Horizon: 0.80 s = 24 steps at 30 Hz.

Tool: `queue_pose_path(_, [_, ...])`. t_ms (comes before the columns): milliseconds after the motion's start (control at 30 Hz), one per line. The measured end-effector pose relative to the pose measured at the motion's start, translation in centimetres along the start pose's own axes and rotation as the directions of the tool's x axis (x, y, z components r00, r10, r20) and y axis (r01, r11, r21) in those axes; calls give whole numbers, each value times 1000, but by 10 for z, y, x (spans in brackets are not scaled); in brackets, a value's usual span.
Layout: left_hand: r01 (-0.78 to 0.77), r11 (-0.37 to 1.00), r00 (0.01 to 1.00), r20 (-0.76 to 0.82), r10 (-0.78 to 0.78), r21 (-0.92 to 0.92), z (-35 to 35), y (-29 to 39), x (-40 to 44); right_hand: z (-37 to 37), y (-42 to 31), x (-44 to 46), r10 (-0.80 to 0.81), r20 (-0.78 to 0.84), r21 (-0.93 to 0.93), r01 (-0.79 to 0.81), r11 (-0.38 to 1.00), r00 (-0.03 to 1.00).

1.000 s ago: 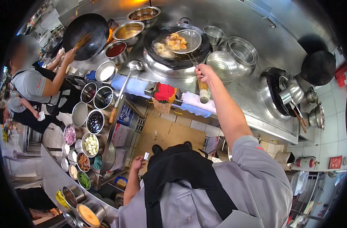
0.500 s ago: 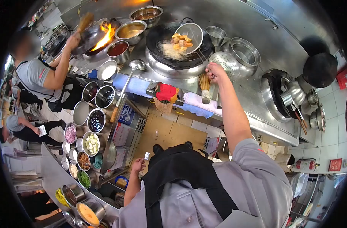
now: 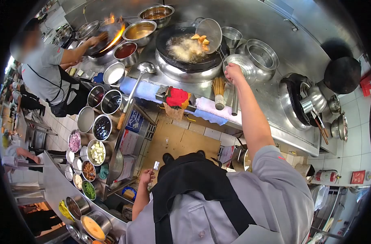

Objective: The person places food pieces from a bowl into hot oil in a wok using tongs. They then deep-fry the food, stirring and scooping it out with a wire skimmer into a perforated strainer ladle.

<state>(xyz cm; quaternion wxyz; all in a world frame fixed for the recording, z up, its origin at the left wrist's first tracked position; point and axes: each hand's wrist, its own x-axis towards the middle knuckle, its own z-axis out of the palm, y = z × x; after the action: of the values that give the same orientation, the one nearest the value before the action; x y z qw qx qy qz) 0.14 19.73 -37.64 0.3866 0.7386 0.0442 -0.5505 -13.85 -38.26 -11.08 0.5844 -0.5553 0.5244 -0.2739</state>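
Observation:
My right hand (image 3: 234, 73) is closed round the handle of a round mesh strainer (image 3: 209, 29), tilted over the right side of a black wok (image 3: 166, 42). A few golden-brown fried pieces (image 3: 202, 42) sit at its lower edge, above pale, bubbling oil (image 3: 184, 49). Below my right hand lie a bamboo wok brush (image 3: 219, 94) and a metal handle (image 3: 235, 102). A perforated ladle (image 3: 241, 67) rests just behind it. Low by my apron, my left hand (image 3: 147, 176) is closed on a small whitish flat piece (image 3: 156, 165), its kind unclear.
Steel bowls of sauce (image 3: 140, 32) stand left of the wok. A long ladle (image 3: 146, 68) crosses the counter edge. Containers of cut vegetables (image 3: 97, 153) fill the left side bench. At the far left, a co-worker (image 3: 47, 73) works at a flaming wok (image 3: 106, 40).
The strainer has shifted slightly right and holds fewer fried pieces; the bubbling patch in the oil is larger. My right hand moved a little right. The co-worker's raised arm has come down to the flaming wok.

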Motion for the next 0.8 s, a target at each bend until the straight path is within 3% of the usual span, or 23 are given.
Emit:
queue_pose_path(100, [39, 999, 999, 9, -39, 11, 3, 6, 0, -13, 8, 26, -25, 53, -121, 32, 992, 998])
queue_pose_path(133, [29, 999, 1000, 10, -29, 24, 3, 6, 2, -9, 16, 32, -244, -32, -402, 211, 891, 969])
queue_pose_path(167, [21, 999, 1000, 11, -21, 39, 3, 5, 3, -7, 25, 38, -462, -48, -656, 320, 683, 886])
queue_pose_path(200, [24, 999, 1000, 11, -24, 45, 2, 4, 5, -6, 10, 24, -291, -65, -563, 206, 800, 955])
queue_pose_path(233, [-9, 999, 1000, 21, 8, 52, 2, 6, 7, -5, 12, 23, -288, -70, -561, 201, 803, 955])
queue_pose_path(300, [-43, 997, 999, 36, 41, 66, 3, 14, 8, -6, 14, 23, -467, -83, -660, 303, 688, 880])
queue_pose_path(367, [-9, 997, 1000, 2, 9, 76, 8, 24, 0, -10, 11, 17, -443, -127, -640, 268, 720, 887])
queue_pose_path(433, [-9, 996, 1000, 6, 9, 88, 10, 25, 0, -23, 7, 12, -381, -126, -484, 279, 830, 916])
queue_pose_path(467, [-12, 995, 1000, 10, 11, 95, 11, 27, 1, -36, 7, 6, -269, -113, -372, 210, 904, 957])
queue_pose_path(500, [-16, 994, 1000, 14, 15, 106, 11, 28, 1, -48, 8, -4, -268, -125, -369, 206, 907, 955])
queue_pose_path(567, [-30, 997, 999, 20, 29, 70, 10, 20, 5, -82, 15, -20, -133, -204, -48, 126, 991, 970])
queue_pose_path(633, [-83, 993, 996, 46, 79, 86, 7, 7, 12, -116, 18, -53, -117, -281, 64, 141, 988, 953])
queue_pose_path(700, [-65, 996, 998, 29, 63, 62, 12, 5, 3, -150, 30, -68, -205, -477, -46, 209, 977, 855])
queue_pose_path(767, [-53, 991, 998, 43, 48, 120, 14, 11, -14, -205, 75, -47, -652, -555, -630, 251, 735, 517])
queue_pose_path(800, [-38, 984, 998, 57, 28, 176, 17, 15, -21, -207, 68, -60, -649, -563, -632, 240, 737, 512])
